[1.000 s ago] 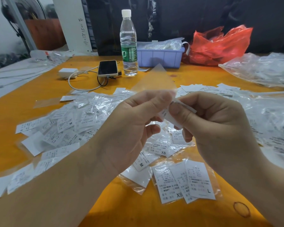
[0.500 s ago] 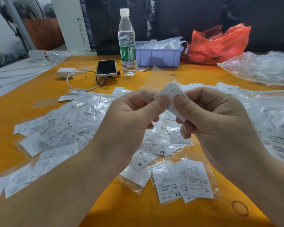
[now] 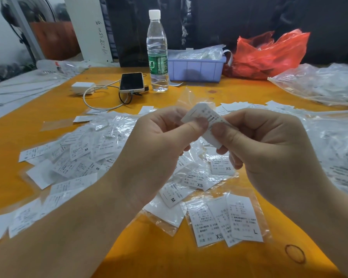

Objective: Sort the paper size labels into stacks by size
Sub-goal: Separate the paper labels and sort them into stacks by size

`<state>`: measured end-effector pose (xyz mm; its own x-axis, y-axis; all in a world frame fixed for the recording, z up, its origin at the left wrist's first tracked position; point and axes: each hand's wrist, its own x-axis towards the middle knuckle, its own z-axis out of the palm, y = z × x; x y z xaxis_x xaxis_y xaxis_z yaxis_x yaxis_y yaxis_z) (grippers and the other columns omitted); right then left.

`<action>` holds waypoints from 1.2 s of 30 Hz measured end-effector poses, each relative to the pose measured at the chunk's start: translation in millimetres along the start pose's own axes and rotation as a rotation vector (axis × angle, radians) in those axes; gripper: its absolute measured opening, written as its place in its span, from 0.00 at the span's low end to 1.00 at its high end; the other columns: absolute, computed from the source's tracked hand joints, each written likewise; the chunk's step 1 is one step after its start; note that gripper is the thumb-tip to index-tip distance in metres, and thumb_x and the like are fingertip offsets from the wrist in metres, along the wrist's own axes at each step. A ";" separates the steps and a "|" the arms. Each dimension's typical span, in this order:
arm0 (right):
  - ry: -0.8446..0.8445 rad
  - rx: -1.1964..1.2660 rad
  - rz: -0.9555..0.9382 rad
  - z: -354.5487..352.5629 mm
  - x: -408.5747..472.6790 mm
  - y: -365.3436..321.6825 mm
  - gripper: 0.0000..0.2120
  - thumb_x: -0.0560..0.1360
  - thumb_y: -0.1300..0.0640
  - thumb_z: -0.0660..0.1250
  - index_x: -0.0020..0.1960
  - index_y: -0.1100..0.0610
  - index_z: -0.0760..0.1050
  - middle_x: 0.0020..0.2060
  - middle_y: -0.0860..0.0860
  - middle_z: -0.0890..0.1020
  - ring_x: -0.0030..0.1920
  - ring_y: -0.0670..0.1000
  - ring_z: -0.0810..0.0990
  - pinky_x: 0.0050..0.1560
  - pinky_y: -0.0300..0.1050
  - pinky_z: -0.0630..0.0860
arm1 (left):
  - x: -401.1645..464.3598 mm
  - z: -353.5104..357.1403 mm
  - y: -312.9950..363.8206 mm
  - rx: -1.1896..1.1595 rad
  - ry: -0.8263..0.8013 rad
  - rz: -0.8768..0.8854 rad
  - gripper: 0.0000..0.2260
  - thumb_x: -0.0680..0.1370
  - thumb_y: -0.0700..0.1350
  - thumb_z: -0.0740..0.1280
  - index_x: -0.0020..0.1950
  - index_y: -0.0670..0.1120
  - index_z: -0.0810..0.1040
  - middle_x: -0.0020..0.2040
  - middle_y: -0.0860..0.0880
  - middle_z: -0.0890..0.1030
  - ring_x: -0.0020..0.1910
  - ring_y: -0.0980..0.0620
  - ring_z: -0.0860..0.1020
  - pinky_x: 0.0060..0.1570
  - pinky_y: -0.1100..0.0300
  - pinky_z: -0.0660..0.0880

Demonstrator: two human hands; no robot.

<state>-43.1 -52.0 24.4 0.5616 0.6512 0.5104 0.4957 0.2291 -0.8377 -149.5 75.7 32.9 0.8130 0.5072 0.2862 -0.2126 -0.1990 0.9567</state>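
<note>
Both hands were up over the orange table (image 3: pixel 72 109), pinching one white paper size label (image 3: pixel 204 121) between them. Left hand (image 3: pixel 157 153): thumb and curled fingers clamped on the label's left end. Right hand (image 3: pixel 269 149): thumb pressed on the label's lower right part, fingers curled behind it. The label sat partly inside a clear plastic sleeve (image 3: pixel 186 99) that stuck up behind it; its size letter was unreadable, the print blurred.

Below the hands lay a loose pile of bagged labels (image 3: pixel 84 157) spread across the table's left and middle, with XL, M, S and XS visible on some. Near the front edge were a bagged XS label (image 3: pixel 204 223) and an L label (image 3: pixel 243 217), overlapping side by side. More bare labels (image 3: pixel 235 106) lay beyond the hands, and clear bags of labels (image 3: pixel 338 149) sat on the right.

At the far side: water bottle (image 3: pixel 157 51) upright, phone (image 3: pixel 132 82) just left of it with a cable to a white charger (image 3: pixel 82 87), purple bin (image 3: pixel 197 70), red plastic bag (image 3: pixel 269 53).
</note>
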 end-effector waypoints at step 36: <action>-0.189 -0.017 0.035 -7.4 4.4 0.0 0.04 0.75 0.56 0.71 0.44 0.56 0.82 0.27 0.50 0.78 0.26 0.45 0.72 0.28 0.42 0.68 | 1.3 -9.7 5.2 0.077 -0.139 0.079 0.11 0.70 0.48 0.72 0.50 0.45 0.82 0.42 0.48 0.86 0.43 0.49 0.84 0.45 0.58 0.81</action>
<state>-35.7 -54.4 28.1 0.4448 0.7833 0.4342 0.4905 0.1925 -0.8499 -154.8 83.5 38.8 0.8636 0.3675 0.3452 -0.2413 -0.2999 0.9230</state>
